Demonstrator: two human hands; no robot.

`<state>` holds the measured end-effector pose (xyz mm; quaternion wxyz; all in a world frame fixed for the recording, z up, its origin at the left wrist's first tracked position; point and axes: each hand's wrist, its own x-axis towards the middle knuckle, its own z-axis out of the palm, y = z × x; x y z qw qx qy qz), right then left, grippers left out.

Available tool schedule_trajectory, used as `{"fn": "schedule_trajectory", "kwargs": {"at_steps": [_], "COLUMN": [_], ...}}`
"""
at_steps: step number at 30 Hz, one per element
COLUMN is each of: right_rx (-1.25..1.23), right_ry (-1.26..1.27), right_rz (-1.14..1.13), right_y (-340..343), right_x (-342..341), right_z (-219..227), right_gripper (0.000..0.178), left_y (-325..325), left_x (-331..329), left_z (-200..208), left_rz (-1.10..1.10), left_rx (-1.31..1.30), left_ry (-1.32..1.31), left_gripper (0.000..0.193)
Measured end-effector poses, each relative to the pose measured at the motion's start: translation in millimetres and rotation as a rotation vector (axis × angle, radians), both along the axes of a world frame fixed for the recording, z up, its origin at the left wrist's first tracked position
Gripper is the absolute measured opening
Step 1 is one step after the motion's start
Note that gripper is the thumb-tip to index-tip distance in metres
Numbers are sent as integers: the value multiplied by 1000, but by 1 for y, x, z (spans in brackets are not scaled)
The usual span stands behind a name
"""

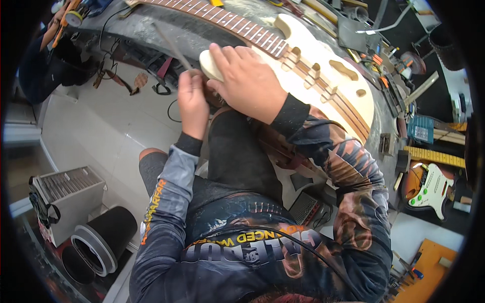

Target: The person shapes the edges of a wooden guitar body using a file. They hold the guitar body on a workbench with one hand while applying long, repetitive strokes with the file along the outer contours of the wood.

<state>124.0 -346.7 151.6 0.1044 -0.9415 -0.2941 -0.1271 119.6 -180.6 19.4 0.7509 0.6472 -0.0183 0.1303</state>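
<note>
An unfinished pale wooden electric guitar body [323, 81] lies on the workbench, with its fretted neck [222, 20] running to the upper left. My right hand [250, 83] presses down on the body's lower horn, fingers spread over the wood. My left hand [192, 98] is closed around a thin metal file or rod [172, 48] that slants up and left, its lower end at the horn's edge just under my right hand. Both forearms wear dark printed sleeves.
Tools and small parts crowd the bench's right edge [399, 76]. A finished guitar with a white pickguard [429, 189] lies at right beside a yellow neck. A grey heater [65, 197] and black cylinder [106, 237] stand on the floor at lower left. Cables and straps litter the tiled floor.
</note>
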Motion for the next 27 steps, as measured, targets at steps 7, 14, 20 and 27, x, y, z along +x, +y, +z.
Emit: {"fn": "schedule_trajectory", "kwargs": {"at_steps": [7, 14, 20, 27], "right_rx": [-68, -73, -61, 95], "right_ry": [2, 120, 49, 10], "right_rz": [-73, -394, -459, -547], "right_y": [-86, -120, -163, -198], "right_x": [-80, -197, -244, -225], "right_z": [5, 5, -17, -12], "right_gripper": [66, 70, 68, 63], "left_y": [13, -33, -49, -26], "left_x": [-17, -54, -70, -83], "left_z": [-14, -15, -18, -18], "left_rz": [-43, -146, -244, -194], "left_rx": [-57, -138, -27, -145], "left_ry": [-32, -23, -89, -56], "left_gripper": [20, 18, 18, 17]}}
